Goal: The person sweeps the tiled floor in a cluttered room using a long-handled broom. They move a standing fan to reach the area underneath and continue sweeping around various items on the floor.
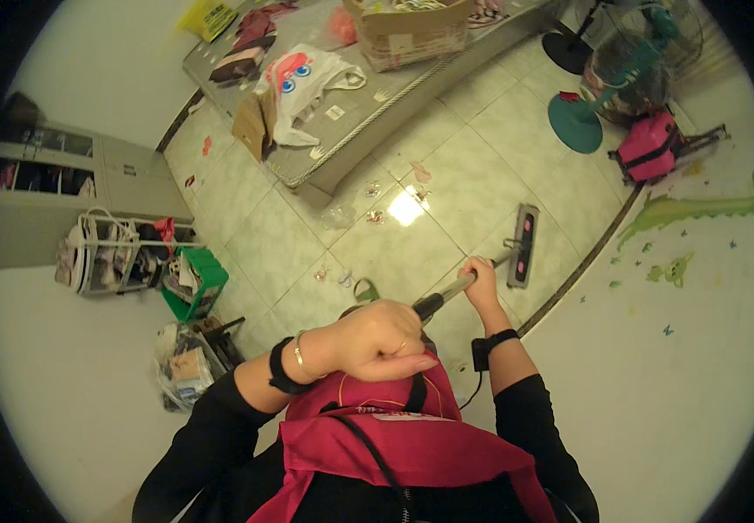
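Observation:
A flat mop with a long metal pole (456, 286) slants away from my body, and its rectangular grey head (523, 247) rests on the tiled floor at the right. My left hand (383, 340) is wrapped around the upper end of the pole, near the black grip (428, 306). Farther down, my right hand (479, 282) grips the pole close to the mop head. Both wrists wear black straps. Beneath my hands is a red apron (383, 451), and a green slipper (366, 289) shows partly past my left hand.
Small wrappers (375, 217) and scraps litter the floor tiles (439, 157). A bed or mattress (370, 124) bears a cardboard box (409, 36) and a white plastic bag (305, 85). At right are a pink suitcase (649, 149) and a fan's teal base (575, 122); a green crate (210, 281) stands left.

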The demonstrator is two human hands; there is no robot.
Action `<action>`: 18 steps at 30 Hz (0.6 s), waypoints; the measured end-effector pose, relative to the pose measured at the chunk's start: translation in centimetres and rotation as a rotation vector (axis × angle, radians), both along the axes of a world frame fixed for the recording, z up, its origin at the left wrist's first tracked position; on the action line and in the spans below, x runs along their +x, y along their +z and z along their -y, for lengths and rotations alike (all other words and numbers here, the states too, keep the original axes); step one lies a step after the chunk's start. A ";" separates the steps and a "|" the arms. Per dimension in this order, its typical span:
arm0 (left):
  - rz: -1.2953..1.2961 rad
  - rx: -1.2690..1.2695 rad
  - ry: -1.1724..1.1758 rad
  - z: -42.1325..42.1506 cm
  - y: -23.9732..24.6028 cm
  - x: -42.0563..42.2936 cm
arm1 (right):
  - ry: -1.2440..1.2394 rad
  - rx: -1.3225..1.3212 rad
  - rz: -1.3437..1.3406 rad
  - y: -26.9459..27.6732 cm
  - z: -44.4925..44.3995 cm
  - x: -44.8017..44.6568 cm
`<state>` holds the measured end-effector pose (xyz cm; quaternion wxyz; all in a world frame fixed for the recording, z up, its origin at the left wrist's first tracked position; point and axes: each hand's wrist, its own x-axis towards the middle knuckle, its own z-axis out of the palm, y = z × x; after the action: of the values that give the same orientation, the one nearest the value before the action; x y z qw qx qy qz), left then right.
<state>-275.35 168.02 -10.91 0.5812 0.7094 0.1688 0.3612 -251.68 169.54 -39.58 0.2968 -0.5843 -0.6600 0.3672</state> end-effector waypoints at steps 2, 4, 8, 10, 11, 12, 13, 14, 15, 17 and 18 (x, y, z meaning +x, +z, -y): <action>-0.046 0.053 0.040 1.2 0.4 -2.2 | 0.103 0.050 -0.051 0.3 -2.1 -3.1; -0.077 0.071 0.176 2.8 0.3 -3.6 | 0.246 0.057 -0.060 0.3 -4.6 -6.4; -0.135 0.054 0.464 6.7 -0.9 -6.9 | 0.558 0.058 -0.100 -0.5 -7.6 -14.3; -0.105 0.038 0.597 9.2 -1.2 -9.3 | 0.712 0.089 -0.125 -0.8 -7.3 -18.9; -0.113 0.024 0.668 10.5 -1.1 -10.9 | 0.778 0.123 -0.146 -0.8 -6.7 -21.2; -0.099 0.007 0.735 11.9 -0.7 -12.5 | 0.845 0.096 -0.155 -0.8 -6.0 -23.4; -0.083 -0.010 0.802 13.3 -0.2 -14.0 | 0.912 0.076 -0.168 -0.6 -5.1 -25.6; -0.080 -0.058 0.864 14.9 0.7 -15.5 | 0.940 0.069 -0.170 -0.3 -3.7 -27.8; -0.076 -0.102 0.923 16.5 1.8 -16.9 | 1.041 0.085 -0.108 0.0 -2.6 -30.0; -0.057 -0.207 1.012 19.5 4.0 -19.3 | 1.164 0.044 -0.175 1.2 0.6 -33.2; -0.048 -0.215 1.079 20.9 5.1 -20.1 | 1.201 0.012 -0.159 1.8 2.4 -34.6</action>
<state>-295.42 147.09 -5.81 0.3790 0.4667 0.5577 0.5723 -286.32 167.18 -37.74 0.0893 -0.0787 -0.8523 0.5093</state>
